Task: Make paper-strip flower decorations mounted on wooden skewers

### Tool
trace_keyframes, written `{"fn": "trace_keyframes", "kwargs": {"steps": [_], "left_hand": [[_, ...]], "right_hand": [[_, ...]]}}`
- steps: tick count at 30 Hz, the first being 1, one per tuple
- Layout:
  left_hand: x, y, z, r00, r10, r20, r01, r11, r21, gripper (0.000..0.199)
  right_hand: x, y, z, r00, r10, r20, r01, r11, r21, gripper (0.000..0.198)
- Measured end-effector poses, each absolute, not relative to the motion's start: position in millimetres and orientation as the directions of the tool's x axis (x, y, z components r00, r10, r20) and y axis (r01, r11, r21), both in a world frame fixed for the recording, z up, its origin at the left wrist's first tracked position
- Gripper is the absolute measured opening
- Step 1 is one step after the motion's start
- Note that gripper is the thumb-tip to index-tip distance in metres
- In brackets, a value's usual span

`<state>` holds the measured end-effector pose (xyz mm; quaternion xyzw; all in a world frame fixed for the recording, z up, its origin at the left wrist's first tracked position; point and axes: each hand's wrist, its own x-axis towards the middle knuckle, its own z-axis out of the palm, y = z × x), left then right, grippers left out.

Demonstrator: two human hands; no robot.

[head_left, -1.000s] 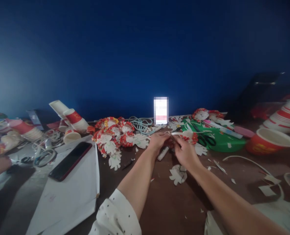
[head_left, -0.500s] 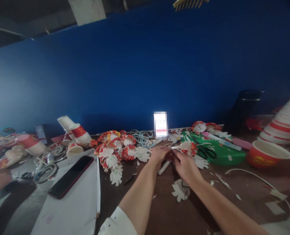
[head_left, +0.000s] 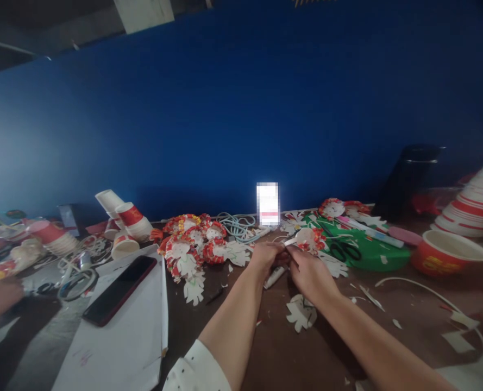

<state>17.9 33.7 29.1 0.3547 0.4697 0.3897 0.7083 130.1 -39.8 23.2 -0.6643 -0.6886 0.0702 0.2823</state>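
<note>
My left hand (head_left: 267,257) and my right hand (head_left: 306,266) meet over the brown table, fingers pinched together. Between their fingertips is a narrow white paper strip (head_left: 290,241); my fingers hide most of it. Just beyond my right hand lies a cut paper-cup piece with red frills (head_left: 309,237). A white tube or pen (head_left: 274,277) rests under my hands. Nearer to me, below my right wrist, lies a white paper cutout (head_left: 302,313) with a scalloped edge.
Several red-and-white paper crafts (head_left: 184,255) are heaped left of my hands. A phone (head_left: 121,290) lies on a white box (head_left: 114,347). To the right are black scissors (head_left: 345,251) on a green sheet (head_left: 382,258) and a red paper bowl (head_left: 445,255). Another person's hand (head_left: 0,301) shows at far left.
The view has tilted down slightly, so most things sit a little higher. My hands stay together in nearly the same place, still pinching the strip.
</note>
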Motion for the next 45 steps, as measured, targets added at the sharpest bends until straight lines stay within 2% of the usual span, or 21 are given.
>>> {"fn": "trace_keyframes", "kwargs": {"steps": [11,16,20,22,25,28,32,40,45], "left_hand": [[10.9,34.1,27.7,0.36,0.857,-0.369,-0.286,0.478,0.83,0.014],[9.6,34.3,25.7,0.352,0.86,-0.37,-0.337,0.485,0.807,0.012],[10.0,32.2,26.8,0.385,0.854,-0.35,-0.403,0.497,0.769,0.006],[11.2,31.5,27.6,0.385,0.852,-0.355,-0.391,0.499,0.774,0.008],[13.5,32.1,28.1,0.352,0.851,-0.39,-0.324,0.502,0.802,0.012],[15.7,33.8,27.1,0.317,0.862,-0.395,-0.263,0.48,0.837,0.016],[17.8,36.1,23.7,0.253,0.895,-0.368,-0.201,0.42,0.885,0.017],[18.1,35.5,25.2,0.205,0.904,-0.376,-0.187,0.413,0.891,0.02],[16.3,35.5,27.7,0.201,0.897,-0.393,-0.212,0.432,0.877,0.02]], "right_hand": [[133.3,-35.2,17.3,0.083,0.943,0.322,0.831,0.113,-0.545,0.043],[134.0,-32.7,17.3,0.174,0.915,0.364,0.66,0.166,-0.732,0.04],[134.2,-31.7,14.4,0.239,0.919,0.312,0.444,0.182,-0.878,0.034],[134.1,-31.2,11.6,0.233,0.914,0.332,0.453,0.2,-0.869,0.034],[133.0,-31.2,7.8,0.197,0.912,0.36,0.616,0.171,-0.769,0.04],[130.3,-33.0,7.5,0.142,0.944,0.297,0.732,0.102,-0.674,0.046],[126.6,-36.0,10.5,0.121,0.966,0.229,0.788,0.047,-0.614,0.047],[125.2,-35.8,8.6,0.14,0.958,0.252,0.798,0.041,-0.601,0.047],[125.1,-34.2,9.9,0.198,0.932,0.304,0.741,0.06,-0.668,0.047]]}}
